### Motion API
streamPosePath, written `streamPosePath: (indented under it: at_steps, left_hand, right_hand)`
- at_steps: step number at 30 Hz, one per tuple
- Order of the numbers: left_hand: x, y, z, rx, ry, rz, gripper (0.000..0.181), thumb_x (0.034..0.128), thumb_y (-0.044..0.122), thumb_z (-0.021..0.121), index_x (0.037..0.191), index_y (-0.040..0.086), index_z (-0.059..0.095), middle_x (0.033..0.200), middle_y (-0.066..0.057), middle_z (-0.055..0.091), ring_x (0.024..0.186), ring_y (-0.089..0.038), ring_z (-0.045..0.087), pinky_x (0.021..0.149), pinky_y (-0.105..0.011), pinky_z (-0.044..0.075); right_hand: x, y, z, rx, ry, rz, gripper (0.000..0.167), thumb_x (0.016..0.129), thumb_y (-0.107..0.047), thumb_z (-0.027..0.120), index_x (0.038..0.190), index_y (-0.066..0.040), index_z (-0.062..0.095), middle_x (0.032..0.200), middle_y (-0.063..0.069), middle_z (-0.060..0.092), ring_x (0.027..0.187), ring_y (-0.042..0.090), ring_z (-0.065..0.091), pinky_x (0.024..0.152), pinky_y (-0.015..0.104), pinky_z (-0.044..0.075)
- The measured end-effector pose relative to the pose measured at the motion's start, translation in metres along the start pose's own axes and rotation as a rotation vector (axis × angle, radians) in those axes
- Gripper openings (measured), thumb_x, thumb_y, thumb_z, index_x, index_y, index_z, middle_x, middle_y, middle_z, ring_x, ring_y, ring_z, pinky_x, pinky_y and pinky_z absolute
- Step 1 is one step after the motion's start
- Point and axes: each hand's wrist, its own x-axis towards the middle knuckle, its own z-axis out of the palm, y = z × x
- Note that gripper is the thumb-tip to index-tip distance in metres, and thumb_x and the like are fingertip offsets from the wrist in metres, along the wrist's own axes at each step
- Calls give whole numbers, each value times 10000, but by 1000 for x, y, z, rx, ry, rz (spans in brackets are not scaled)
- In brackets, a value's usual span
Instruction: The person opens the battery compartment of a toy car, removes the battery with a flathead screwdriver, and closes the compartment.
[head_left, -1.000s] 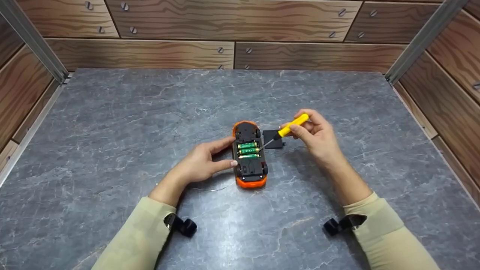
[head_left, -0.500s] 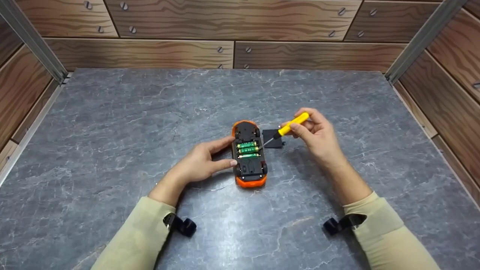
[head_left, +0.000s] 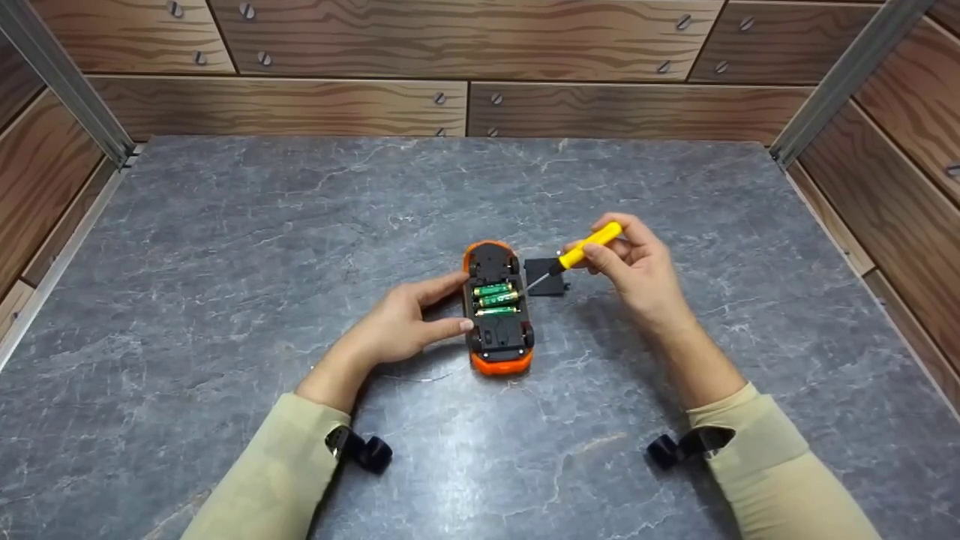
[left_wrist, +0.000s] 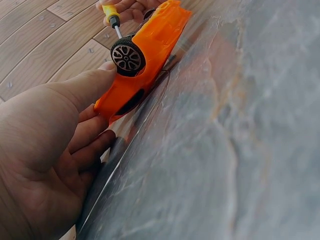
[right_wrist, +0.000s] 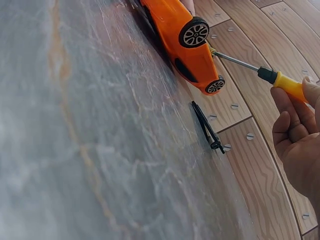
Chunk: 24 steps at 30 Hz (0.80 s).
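Observation:
An orange toy car (head_left: 502, 365) lies wheels up, with green batteries (head_left: 495, 289) in the open compartment of its black underside. The middle battery (head_left: 498, 300) sits slanted, its right end raised. My left hand (head_left: 401, 322) touches the car's left side with extended index finger and thumb; in the left wrist view the thumb of that hand (left_wrist: 55, 130) is by a wheel (left_wrist: 127, 58). My right hand (head_left: 637, 274) holds a yellow screwdriver (head_left: 592, 244) between thumb and fingers, its tip at the battery's right end. The right wrist view shows its shaft (right_wrist: 237, 61) against the car (right_wrist: 190, 57).
A black cover (head_left: 545, 277) lies on the grey marbled table (head_left: 300, 225), just right of the car; the right wrist view shows this cover (right_wrist: 205, 125) edge-on. Wood-patterned walls (head_left: 337, 37) stand behind and at both sides.
The middle battery's right end has lifted, so it now slants. The screwdriver and my right hand have shifted slightly upward in the head view. My left hand has stayed against the car.

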Motion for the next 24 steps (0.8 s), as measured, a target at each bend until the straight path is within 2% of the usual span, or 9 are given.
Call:
streamPosePath:
  at_steps: [4, 7, 9, 11, 20, 24]
  left_hand:
    - [0, 0, 0, -5, 1, -6, 765, 945, 357, 830, 1602, 170, 485, 1599, -1, 505, 1497, -158, 430, 1261, -373, 297]
    - [0, 1, 0, -8, 1, -11, 768, 942, 359, 832, 1602, 176, 485, 1599, -2, 505, 1497, -163, 431, 1262, -377, 295]
    - [0, 1, 0, -9, 2, -15, 768, 941, 365, 832, 1602, 183, 486, 1599, 0, 505, 1498, -165, 430, 1264, -379, 292]
    - [0, 1, 0, -8, 2, -16, 769, 941, 372, 831, 1602, 188, 486, 1600, 1, 504, 1498, -164, 430, 1264, -379, 292]
    - [0, 1, 0, -5, -3, -5, 780, 941, 391, 828, 1607, 185, 479, 1606, -7, 496, 1504, -172, 422, 1267, -393, 287]
    - [0, 1, -1, -8, -4, -12, 785, 939, 397, 827, 1610, 193, 474, 1607, 3, 495, 1503, -165, 422, 1267, -391, 286]
  right_hand:
    - [1, 0, -1, 0, -22, -27, 174, 1006, 74, 663, 1165, 73, 590, 1049, 238, 780, 876, 218, 781, 729, 256, 594]
    - [1, 1, -2, -2, -25, -37, 187, 1005, 75, 663, 1173, 88, 583, 1054, 252, 775, 869, 217, 781, 728, 265, 603]
    - [1, 1, -2, 4, -23, -40, 167, 1003, 78, 665, 1153, 18, 623, 1062, 288, 761, 870, 218, 780, 726, 267, 603]
    - [1, 2, -2, 8, -22, -41, 169, 1002, 79, 667, 1149, 3, 631, 1065, 306, 753, 875, 217, 779, 725, 270, 602]
    - [2, 0, -5, 8, -17, -51, 195, 1002, 90, 658, 1153, -33, 651, 1049, 220, 784, 876, 214, 779, 729, 253, 607]
    - [3, -1, -7, 44, -4, -58, 196, 1002, 100, 650, 1148, -31, 649, 1028, 204, 791, 878, 207, 778, 722, 246, 604]
